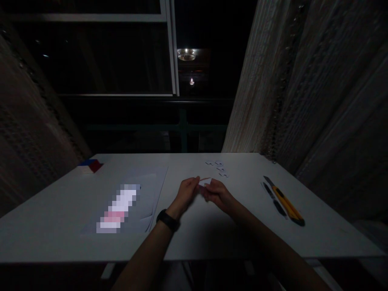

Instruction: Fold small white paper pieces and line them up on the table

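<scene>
My left hand [186, 193] and my right hand [217, 194] meet over the middle of the white table [60, 210]. Both pinch a small thin strip of paper [205, 180] between their fingertips, holding it just above the tabletop. A black band circles my left wrist [168, 220]. Several small cut paper pieces [218, 167] lie on the table just beyond my hands.
A stack of white sheets [145, 198] lies to the left, partly blurred out. A yellow-and-black utility knife [287, 204] and a dark pen-like tool [274, 200] lie at the right. A red-and-blue block [91, 165] sits at the far left corner. Curtains hang on both sides; a dark window is behind.
</scene>
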A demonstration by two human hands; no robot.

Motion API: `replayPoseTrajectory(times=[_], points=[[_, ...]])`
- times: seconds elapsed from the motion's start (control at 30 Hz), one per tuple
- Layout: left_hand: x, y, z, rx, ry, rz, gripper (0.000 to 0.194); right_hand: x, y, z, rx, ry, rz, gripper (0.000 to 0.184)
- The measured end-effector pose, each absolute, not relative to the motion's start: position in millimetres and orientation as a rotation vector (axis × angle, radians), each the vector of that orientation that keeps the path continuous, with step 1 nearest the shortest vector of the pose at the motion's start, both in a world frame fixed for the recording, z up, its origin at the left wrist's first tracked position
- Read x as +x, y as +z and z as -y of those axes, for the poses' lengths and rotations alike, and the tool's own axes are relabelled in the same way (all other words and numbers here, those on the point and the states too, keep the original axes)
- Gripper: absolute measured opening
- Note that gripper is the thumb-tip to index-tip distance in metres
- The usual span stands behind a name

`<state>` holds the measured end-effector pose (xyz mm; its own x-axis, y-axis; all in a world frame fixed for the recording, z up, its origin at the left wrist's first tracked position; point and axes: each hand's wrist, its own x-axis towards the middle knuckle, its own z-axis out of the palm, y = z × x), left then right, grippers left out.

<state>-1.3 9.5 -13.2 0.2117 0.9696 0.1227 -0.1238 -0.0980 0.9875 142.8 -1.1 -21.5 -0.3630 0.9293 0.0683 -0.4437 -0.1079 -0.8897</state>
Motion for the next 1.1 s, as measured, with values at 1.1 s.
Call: replayPoseTrajectory(times=[1.1], points=[[-8,-16,-13,1.281,1.159,-1.046,0.041,146,-29,-13,-0.994,1.076,1.28,0.033]])
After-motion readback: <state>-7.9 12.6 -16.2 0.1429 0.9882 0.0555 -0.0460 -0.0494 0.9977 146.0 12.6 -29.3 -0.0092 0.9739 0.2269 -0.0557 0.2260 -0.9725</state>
